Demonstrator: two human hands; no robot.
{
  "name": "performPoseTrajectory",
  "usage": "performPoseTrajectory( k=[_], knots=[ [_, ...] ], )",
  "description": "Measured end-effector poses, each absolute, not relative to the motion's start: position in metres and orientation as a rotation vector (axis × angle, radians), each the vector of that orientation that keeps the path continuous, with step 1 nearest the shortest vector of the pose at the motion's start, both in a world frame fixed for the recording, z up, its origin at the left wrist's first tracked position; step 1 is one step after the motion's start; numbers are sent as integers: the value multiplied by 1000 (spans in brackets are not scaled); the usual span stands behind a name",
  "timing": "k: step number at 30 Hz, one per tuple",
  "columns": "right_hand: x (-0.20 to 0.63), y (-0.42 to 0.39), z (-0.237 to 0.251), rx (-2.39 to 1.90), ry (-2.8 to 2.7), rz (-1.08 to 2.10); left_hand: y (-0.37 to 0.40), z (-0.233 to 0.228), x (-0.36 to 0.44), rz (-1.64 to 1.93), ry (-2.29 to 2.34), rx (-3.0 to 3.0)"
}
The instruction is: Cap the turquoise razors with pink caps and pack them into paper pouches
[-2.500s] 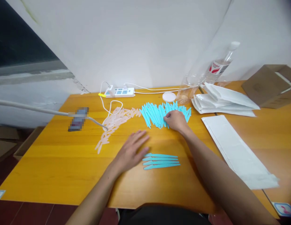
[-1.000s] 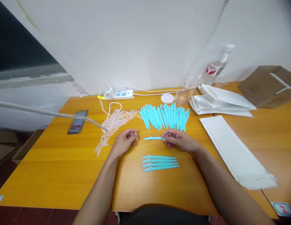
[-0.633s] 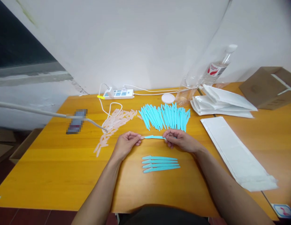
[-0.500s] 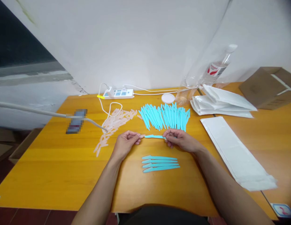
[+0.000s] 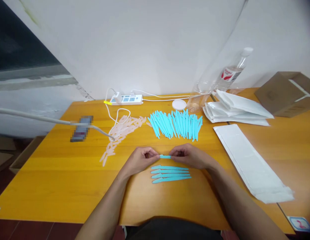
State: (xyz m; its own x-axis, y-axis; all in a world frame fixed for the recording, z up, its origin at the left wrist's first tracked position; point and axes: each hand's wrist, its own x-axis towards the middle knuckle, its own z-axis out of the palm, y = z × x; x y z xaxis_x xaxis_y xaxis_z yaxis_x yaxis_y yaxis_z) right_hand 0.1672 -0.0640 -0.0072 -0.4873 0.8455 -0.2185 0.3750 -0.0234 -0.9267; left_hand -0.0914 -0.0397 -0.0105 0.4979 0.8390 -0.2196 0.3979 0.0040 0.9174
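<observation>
Between my hands a turquoise eyebrow razor (image 5: 165, 156) is held level, only its middle showing. My left hand (image 5: 143, 159) pinches the blade end; a cap there would be hidden by the fingers. My right hand (image 5: 187, 156) is closed around the handle end. Just nearer to me, several turquoise razors (image 5: 171, 175) lie in a row, blade ends to the left with pale covers. Beyond my hands spreads a pile of loose turquoise razors (image 5: 175, 124). Left of that pile are many pale pinkish blade caps (image 5: 125, 128), scattered on the table.
A white cable crosses the caps from a power strip (image 5: 127, 99) by the wall. A blurred phone (image 5: 81, 129) lies at left. To the right are white padded envelopes (image 5: 252, 163), a cardboard box (image 5: 285, 95), a bottle (image 5: 232, 73), a clear jar (image 5: 198, 96) and a round lid (image 5: 179, 104).
Both hands have moved nearer to me and closer together with the razor. The pale cap that showed between my left fingers and the blade end is now out of sight.
</observation>
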Motion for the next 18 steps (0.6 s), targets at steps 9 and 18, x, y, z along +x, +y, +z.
performPoseTrajectory(
  k=[9,18],
  knots=[
    [161,-73,2,-1344,-2175,1017,-49,6,-109,419,912,2198],
    [148,-10,2,-2036,-1776,444,-53,-4,-118,760,1046,2118]
  ],
)
